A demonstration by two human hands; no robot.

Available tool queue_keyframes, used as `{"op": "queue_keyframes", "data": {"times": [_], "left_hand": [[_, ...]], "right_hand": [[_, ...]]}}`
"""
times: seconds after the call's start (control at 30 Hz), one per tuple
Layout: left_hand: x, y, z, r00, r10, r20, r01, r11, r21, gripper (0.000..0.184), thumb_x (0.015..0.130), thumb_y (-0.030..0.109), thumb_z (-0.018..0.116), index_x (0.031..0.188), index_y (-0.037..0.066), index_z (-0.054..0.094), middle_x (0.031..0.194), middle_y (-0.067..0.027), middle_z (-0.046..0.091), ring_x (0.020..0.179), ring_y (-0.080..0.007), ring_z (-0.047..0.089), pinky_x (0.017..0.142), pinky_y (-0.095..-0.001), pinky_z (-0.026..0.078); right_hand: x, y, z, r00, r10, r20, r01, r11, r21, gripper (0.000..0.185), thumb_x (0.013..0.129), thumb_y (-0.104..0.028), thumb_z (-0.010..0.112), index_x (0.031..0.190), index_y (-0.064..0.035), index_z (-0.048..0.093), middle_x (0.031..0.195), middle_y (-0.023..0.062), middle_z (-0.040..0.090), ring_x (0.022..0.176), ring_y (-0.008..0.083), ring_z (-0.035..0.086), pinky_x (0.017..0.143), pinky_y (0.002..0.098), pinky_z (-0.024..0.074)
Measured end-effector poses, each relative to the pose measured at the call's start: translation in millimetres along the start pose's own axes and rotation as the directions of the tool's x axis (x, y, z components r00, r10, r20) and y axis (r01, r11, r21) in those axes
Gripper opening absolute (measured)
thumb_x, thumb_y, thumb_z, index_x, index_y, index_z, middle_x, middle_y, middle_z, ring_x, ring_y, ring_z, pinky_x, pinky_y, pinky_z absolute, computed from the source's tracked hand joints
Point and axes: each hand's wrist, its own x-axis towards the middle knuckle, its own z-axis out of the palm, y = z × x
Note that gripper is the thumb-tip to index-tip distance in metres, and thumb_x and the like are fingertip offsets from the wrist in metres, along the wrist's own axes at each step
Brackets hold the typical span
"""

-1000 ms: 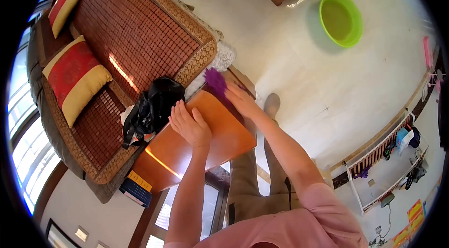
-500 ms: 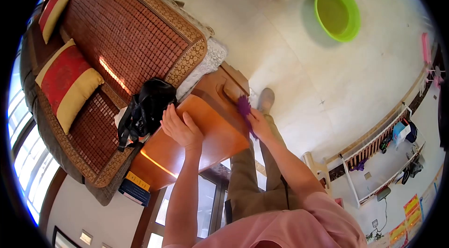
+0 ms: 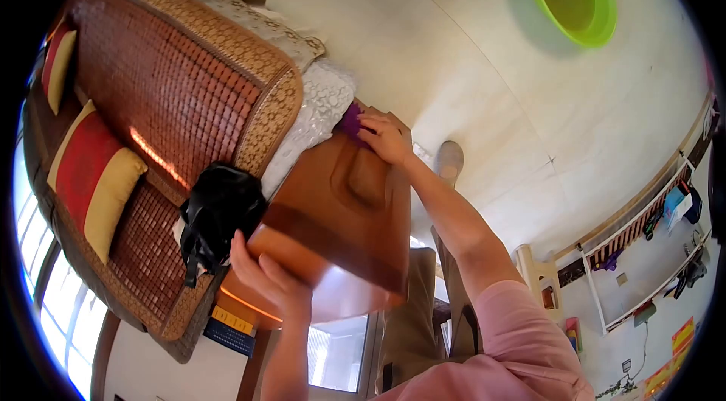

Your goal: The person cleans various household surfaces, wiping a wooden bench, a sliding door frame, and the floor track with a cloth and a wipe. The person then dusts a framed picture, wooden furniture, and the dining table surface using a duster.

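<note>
A fuzzy purple cloth [image 3: 350, 122] is under the fingers of my right hand [image 3: 384, 138], held against the far end of the wooden sofa arm's side panel [image 3: 363, 178]. The cloth shows only in part. My left hand [image 3: 271, 280] is open, its thumb and fingers apart, at the arm's glossy wooden top. Whether its palm touches the wood I cannot tell. Just beyond those fingertips a black bag [image 3: 223, 208] lies on the sofa seat, against the arm.
The sofa carries a brown beaded mat [image 3: 174, 60] and red-and-gold cushions [image 3: 94, 181]. White lace [image 3: 318, 102] hangs over its front edge. A green basin [image 3: 605, 0] holding murky water stands on the tiled floor. A white rack [image 3: 643, 287] is at the right, a plastic stool [image 3: 541, 280] nearer.
My right hand has carried the purple cloth forward and left along the sofa arm's side. My left hand has shifted slightly left and nearer to me. The view has turned, showing more of the side panel.
</note>
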Motion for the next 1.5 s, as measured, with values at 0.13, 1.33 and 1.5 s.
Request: {"op": "queue_keyframes", "data": {"times": [0.13,1.33,1.5], "left_hand": [[-2,-1,2,0.993,-0.109,0.052,0.114,0.988,-0.101,0.054,0.104,0.033,0.029,0.14,-0.004,0.04,0.141,-0.0205,0.042,0.131,-0.0346,0.039,0.11,-0.0434,0.027],[2,-6,-4,0.999,0.017,-0.029,-0.016,0.999,0.036,0.049,0.095,0.026,0.047,0.135,-0.002,0.046,0.136,-0.0178,0.049,0.133,-0.0372,0.038,0.114,-0.0539,0.019],[1,-7,-6,0.999,0.02,-0.047,-0.019,0.999,0.037,0.049,0.097,0.028,0.044,0.136,-0.002,0.045,0.136,-0.0175,0.049,0.133,-0.0363,0.038,0.115,-0.0524,0.018]], "right_hand": [[35,49,17,0.998,-0.052,0.02,0.053,0.996,-0.072,0.035,0.092,-0.026,0.059,0.12,-0.0056,0.062,0.13,0.0143,0.058,0.113,0.0352,0.056,0.099,0.0425,0.0441],[-72,-227,-50,0.956,0.113,0.271,-0.211,0.906,0.367,0.025,0.094,-0.016,0.061,0.11,0.0024,0.064,0.112,0.0087,0.061,0.108,0.0187,0.055,0.095,0.0277,0.0413],[-31,-227,-13,0.976,-0.032,0.215,0.018,0.998,0.066,0.033,0.098,-0.022,0.052,0.118,0.0019,0.06,0.122,0.0158,0.058,0.117,0.0281,0.052,0.101,0.0333,0.0391]]}}
